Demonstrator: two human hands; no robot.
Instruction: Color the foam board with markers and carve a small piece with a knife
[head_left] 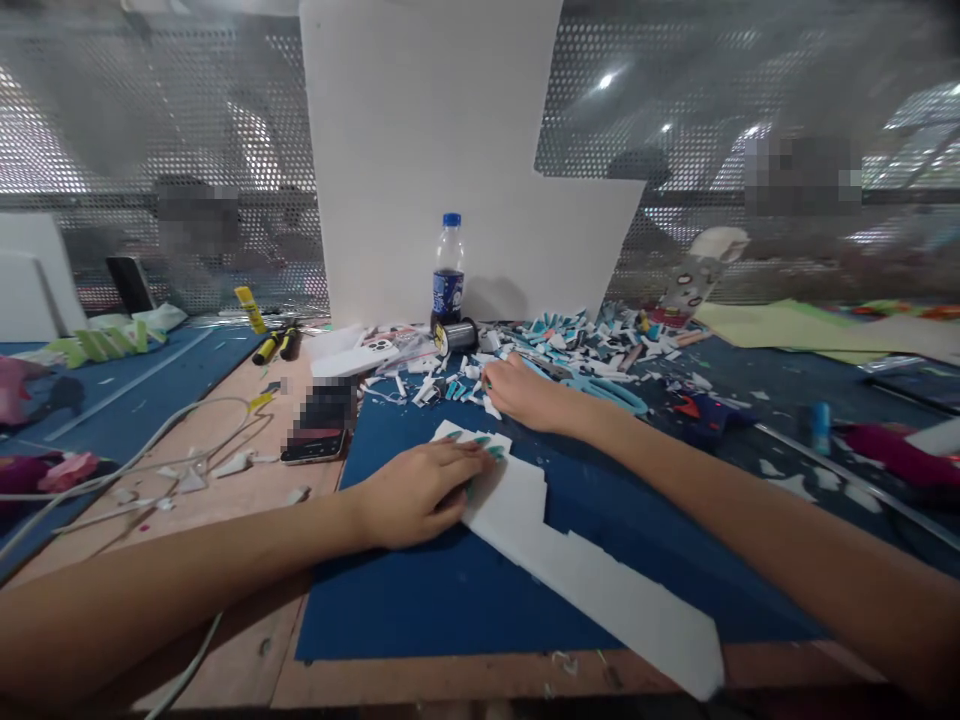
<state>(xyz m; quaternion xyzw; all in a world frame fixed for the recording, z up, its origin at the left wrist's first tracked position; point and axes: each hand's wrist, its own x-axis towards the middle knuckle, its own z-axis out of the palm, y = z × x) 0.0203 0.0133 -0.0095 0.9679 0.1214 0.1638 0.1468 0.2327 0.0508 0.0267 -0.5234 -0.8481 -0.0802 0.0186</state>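
Note:
My left hand (427, 487) lies on a stepped white foam board piece (555, 540), its fingers stretched over the upper end and pressing it to the blue mat (390, 590). The piece runs diagonally to the near edge, where its pointed end overhangs. Beyond it, my right hand (529, 392) is closed, fingertips down at the edge of a heap of white and blue scraps (570, 335). Whatever its fingers pinch is too small or hidden to name. Light-blue-handled scissors (607, 392) lie partly behind the right wrist.
A drink bottle (448, 270) and a wire spool (456, 336) stand before a large white board (450, 130). Phones (319, 420), cables (187, 402) and yellow-black tools (276, 343) lie left. A blue glue gun (705, 415) and a metal rod (855, 480) are right.

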